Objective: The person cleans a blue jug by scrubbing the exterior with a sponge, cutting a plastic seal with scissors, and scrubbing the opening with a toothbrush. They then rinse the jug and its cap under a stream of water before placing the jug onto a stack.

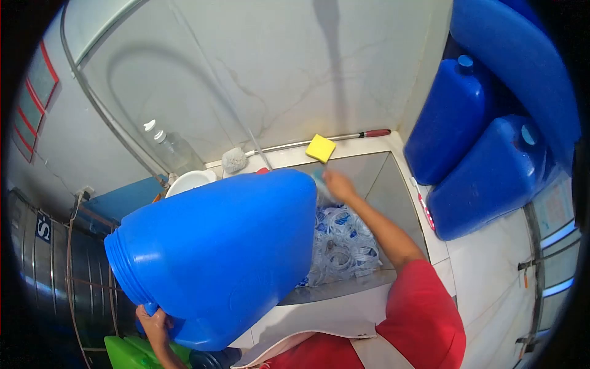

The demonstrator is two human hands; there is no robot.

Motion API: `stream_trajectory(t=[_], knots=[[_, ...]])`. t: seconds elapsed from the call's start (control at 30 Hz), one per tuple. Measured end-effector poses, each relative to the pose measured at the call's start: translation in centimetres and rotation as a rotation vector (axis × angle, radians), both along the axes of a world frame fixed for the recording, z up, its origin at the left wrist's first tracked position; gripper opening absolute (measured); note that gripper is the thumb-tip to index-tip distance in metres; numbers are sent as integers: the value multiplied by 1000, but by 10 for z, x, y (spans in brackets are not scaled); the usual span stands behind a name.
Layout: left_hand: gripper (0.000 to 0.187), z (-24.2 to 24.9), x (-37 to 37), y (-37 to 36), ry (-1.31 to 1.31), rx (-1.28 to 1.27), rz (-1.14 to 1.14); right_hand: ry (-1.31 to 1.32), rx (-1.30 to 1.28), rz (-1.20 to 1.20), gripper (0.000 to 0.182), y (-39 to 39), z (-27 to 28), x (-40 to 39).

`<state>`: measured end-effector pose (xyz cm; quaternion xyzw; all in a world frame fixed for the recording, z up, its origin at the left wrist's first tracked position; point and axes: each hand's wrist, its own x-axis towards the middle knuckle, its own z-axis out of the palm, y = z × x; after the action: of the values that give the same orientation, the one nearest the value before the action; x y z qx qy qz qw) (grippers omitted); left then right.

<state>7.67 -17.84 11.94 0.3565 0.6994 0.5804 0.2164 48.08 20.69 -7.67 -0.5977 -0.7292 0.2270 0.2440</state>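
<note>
A large blue plastic jug (215, 240) lies on its side over the near left part of the sink (384, 184), its wide threaded mouth facing left. My left hand (155, 323) is closed around the jug near the lower edge of that mouth. At the jug's right end is my right hand (335, 184), blurred by motion, with its fingers closed on what looks like a teal scouring pad (319, 176). Below my right hand, the sink holds a heap of clear plastic rings and strips (341, 246) with blue bits.
On the back ledge are a yellow sponge (321, 148), a grey scrubber (234, 160) and a red-handled rod (373, 133). A clear pump bottle (175, 150) and white bowl (190, 181) stand left. Blue jugs (445, 123) stand right, near a pink-and-white brush (424, 209).
</note>
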Motion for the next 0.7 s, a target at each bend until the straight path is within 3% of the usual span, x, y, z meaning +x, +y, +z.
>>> stream_trajectory(t=[0.03, 0.07, 0.13, 0.17, 0.23, 0.33, 0.43, 0.5, 0.53, 0.6, 0.63, 0.7], knots=[[15, 1, -6, 0, 25, -38, -27, -113, -20, -67, 32, 10, 49, 13], [20, 2, -10, -1, 51, -79, -52, -96, 352, -90, 27, 38, 39, 30], [29, 3, -4, 2, 57, -47, 21, -352, 500, -128, 22, 47, 82, 49], [38, 3, 0, 4, 58, -14, 102, -354, 498, -131, 22, 57, 73, 60], [44, 7, 4, 5, 54, -29, 88, -497, 735, -42, 24, 79, 39, 83], [52, 10, 8, 9, 66, -45, 86, -620, 568, -140, 30, 70, 31, 81], [53, 11, 8, 6, 73, -88, 50, -660, 656, -262, 40, 80, 17, 80], [52, 1, -12, -2, 79, -135, -3, -630, 571, -233, 45, 82, 22, 75], [47, -20, -36, -7, 225, -109, -39, -608, 488, -202, 51, 82, 27, 75], [42, -22, -41, -10, 372, -121, -102, -476, 734, -241, 57, 73, 43, 79], [39, -7, -21, 1, 473, -140, -159, -486, 695, -247, 57, 58, 54, 88], [37, 13, 17, 20, 567, -178, -249, -290, 515, -32, 47, 18, 89, 110]])
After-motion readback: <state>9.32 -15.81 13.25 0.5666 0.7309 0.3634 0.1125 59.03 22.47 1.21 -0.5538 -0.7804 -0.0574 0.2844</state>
